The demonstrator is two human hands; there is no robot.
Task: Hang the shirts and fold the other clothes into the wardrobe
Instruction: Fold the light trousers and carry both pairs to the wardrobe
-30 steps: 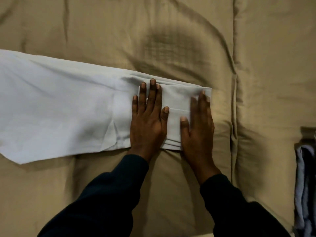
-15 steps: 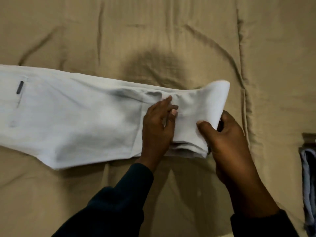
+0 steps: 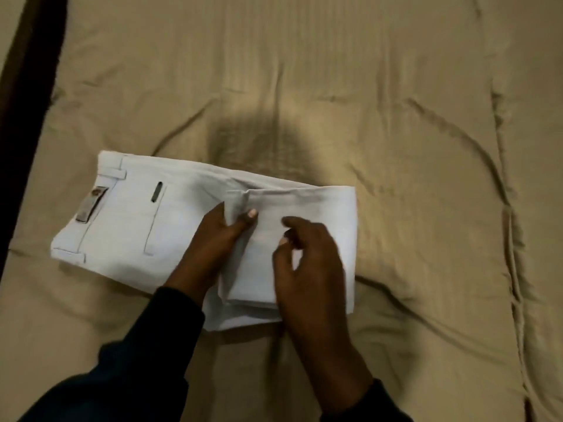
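Your left hand (image 3: 217, 239) pinches the folded edge of the white trousers (image 3: 128, 226) on the bed (image 3: 396, 147), while your right hand (image 3: 307, 263) hovers above with fingers loosely curled.

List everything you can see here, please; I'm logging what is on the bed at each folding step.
trousers: one pair, pale white, partly folded, lying on the bedcover left of centre, waistband end to the left
label tab: one, brownish grey, on the waistband near the trousers' left end
bedcover: one, tan, creased, filling nearly the whole view
dark strip: one, dark brown, along the left edge beside the bedcover; what it is cannot be told
sleeves: two, dark, at the bottom of the view
left hand: one, its grip pinching an edge of the folded layer
right hand: one, over the folded layer, fingers loosely curled; its contact with the cloth is unclear
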